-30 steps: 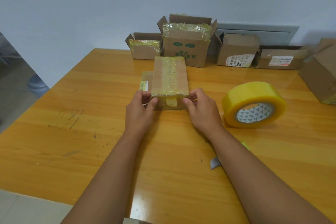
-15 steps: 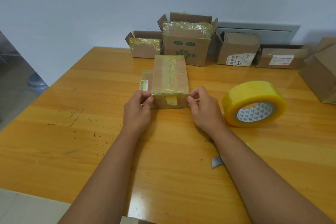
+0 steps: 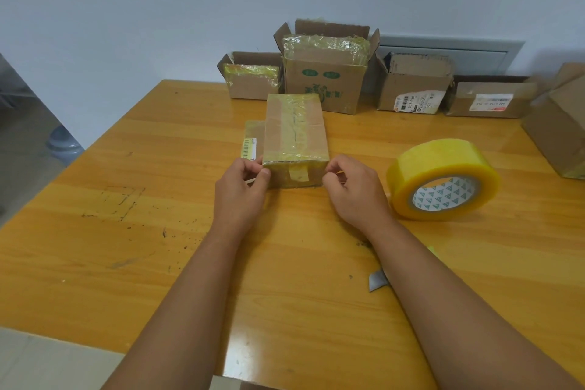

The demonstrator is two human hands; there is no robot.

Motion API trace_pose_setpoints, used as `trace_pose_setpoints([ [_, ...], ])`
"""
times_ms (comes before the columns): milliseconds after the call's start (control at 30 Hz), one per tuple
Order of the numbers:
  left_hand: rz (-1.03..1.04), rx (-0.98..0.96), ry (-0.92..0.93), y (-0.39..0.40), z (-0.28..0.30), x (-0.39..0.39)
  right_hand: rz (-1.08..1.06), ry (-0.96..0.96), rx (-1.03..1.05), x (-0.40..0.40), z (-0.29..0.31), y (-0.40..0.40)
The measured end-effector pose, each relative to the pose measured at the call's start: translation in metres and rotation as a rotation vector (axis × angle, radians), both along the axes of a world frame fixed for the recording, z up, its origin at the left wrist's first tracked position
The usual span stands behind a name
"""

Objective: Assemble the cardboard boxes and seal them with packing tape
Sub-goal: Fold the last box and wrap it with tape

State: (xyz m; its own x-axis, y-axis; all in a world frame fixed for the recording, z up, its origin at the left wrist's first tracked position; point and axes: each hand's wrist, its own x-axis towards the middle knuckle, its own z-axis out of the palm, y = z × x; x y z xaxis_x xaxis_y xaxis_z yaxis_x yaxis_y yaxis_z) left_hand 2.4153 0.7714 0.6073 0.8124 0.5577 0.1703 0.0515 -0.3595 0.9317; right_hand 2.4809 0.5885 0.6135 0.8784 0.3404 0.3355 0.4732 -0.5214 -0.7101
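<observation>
The left hand [image 3: 242, 190] curls its fingers, pinching the near-left corner of the taped box [image 3: 296, 139] mid-tabletop [image 3: 126, 231]. The right hand [image 3: 354, 190], likewise curled, pinches the near-right corner. The tape roll [image 3: 443, 182] stands right, apart.

A makeshift parcel-packing station in a plain room — a scuffed, ink-marked orange wooden surface [image 3: 133, 263] against a bare pale wall [image 3: 158, 9], lined with worn brown cardboard boxes bearing shipping labels [image 3: 414, 89], beside a large roll of yellow packing tape [image 3: 443, 180].
</observation>
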Motion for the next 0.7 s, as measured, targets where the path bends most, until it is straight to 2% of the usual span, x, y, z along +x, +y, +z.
trace_pose_setpoints([
  [333, -0.032, 0.019, -0.045, 0.0036, -0.0008, 0.0007, 0.012, -0.038, 0.002, 0.0051, -0.0018, -0.0028],
  [700, -0.033, 0.199, -0.008, 0.0040, 0.0031, 0.0015, -0.031, 0.004, -0.016, 0.0068, -0.0019, -0.0012],
])
